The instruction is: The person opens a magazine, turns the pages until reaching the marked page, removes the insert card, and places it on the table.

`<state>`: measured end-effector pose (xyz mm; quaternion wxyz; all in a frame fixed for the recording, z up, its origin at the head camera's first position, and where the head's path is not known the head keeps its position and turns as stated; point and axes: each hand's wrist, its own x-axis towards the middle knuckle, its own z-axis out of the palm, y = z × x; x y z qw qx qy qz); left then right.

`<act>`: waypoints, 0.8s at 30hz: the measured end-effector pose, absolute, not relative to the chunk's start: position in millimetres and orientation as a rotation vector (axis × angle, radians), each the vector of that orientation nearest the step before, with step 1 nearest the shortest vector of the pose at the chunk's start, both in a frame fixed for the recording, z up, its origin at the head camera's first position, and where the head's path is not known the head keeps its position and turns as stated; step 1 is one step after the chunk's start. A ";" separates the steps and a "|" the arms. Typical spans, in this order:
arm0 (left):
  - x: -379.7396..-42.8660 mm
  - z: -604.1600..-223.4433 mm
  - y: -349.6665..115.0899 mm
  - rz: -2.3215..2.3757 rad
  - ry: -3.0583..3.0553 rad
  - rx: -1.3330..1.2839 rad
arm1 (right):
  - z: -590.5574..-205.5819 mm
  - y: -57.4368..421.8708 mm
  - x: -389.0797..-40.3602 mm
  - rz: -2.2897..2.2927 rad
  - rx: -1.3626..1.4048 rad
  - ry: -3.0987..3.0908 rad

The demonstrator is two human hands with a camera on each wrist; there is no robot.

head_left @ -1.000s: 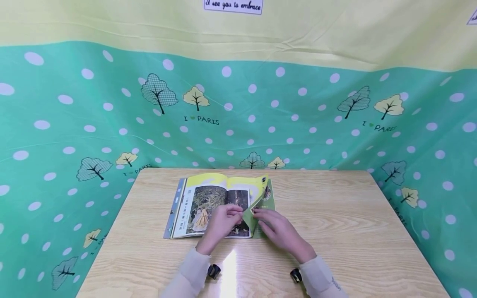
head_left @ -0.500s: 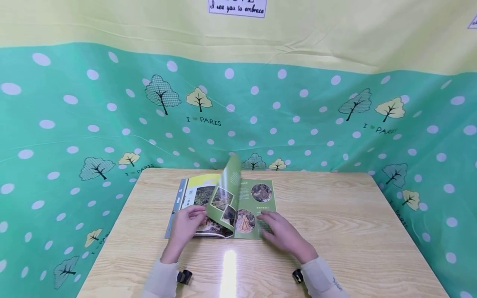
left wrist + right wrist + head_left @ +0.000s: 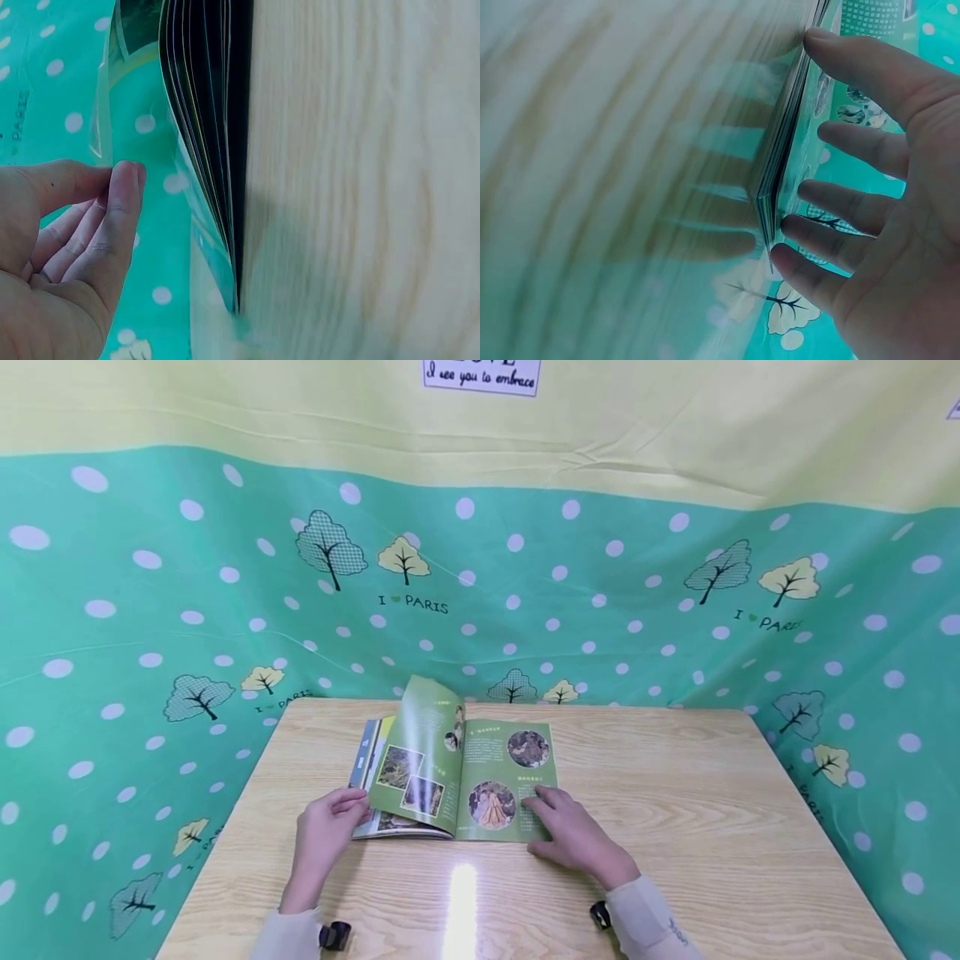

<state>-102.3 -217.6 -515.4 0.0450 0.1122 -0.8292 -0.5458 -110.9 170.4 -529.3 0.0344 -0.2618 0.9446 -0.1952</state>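
Pinching a lifted green page (image 3: 416, 760) of the spread book (image 3: 487, 760), which lies toward the far edge of the wooden table (image 3: 675, 810).
Your left hand (image 3: 327, 827) has that page at its lower outer corner, thumb and fingertip pressed together on it; your right hand (image 3: 573, 837) is spread wide, fingers nearly straight, touching the book at its right-hand page. Behind the table hangs a dotted green cloth (image 3: 540, 585) printed with trees.
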 end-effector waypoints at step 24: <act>-93.9 -526.5 -246.3 -1.519 -2.732 0.473 | -528.7 183.4 -115.3 -0.533 -0.930 2.834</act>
